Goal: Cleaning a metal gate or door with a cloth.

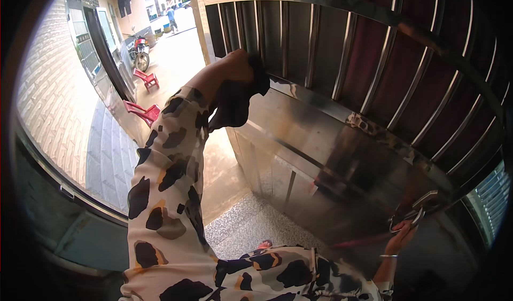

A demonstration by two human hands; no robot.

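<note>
A stainless steel door [296, 140] with vertical bars in its upper half stands before me. My left hand [239, 66] is at the lower part of the bars near the door's left edge, shut on a dark cloth [232, 104] that hangs below it; its fingertips are hidden. At the lower right, my right hand [402, 235] has its fingers around the curved metal door handle [419, 217]. Dark fabric shows behind the bars.
Speckled flooring [240, 229] lies below, with my foot on it. Outside at the left are a brick-patterned wall [56, 92], red plastic chairs [148, 112], a motorcycle [140, 52] and a distant person [172, 19].
</note>
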